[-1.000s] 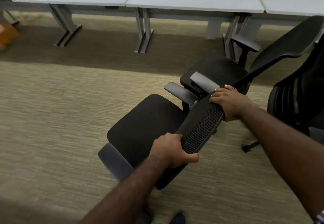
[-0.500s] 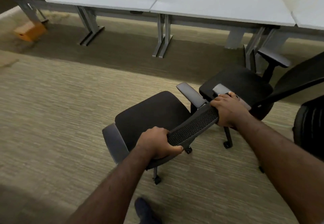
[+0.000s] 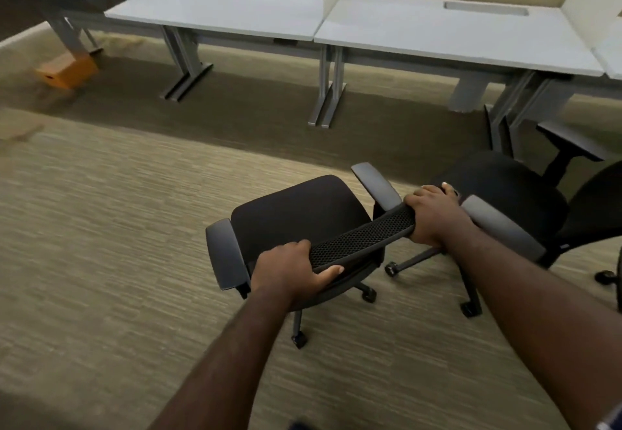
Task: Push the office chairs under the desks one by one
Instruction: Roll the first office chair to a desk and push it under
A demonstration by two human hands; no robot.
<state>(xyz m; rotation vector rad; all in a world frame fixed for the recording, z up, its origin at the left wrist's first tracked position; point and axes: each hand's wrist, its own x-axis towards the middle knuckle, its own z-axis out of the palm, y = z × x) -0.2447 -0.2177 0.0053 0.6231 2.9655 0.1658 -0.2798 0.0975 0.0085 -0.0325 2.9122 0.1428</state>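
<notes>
Both hands grasp the mesh top edge of a black office chair's backrest (image 3: pixel 361 239): the left hand (image 3: pixel 292 269) is wrapped round its left end, thumb underneath, and the right hand (image 3: pixel 434 215) is curled over its right end. The office chair (image 3: pixel 299 215) stands on the striped carpet (image 3: pixel 101 244), seat pointing away from the hands, a grey armrest on either side of the seat and its castors on the floor below the left hand. It is out in the open, well apart from the white desks (image 3: pixel 437 35) that run across the far side beyond both hands, their grey metal legs standing on a darker strip of carpet. Just beyond the right hand, and to its right, stands a second black office chair (image 3: pixel 511 190), one grey armrest touching or nearly touching the right wrist. Far off past the left hand, an orange box (image 3: pixel 67 71) sits on the floor by a desk leg
</notes>
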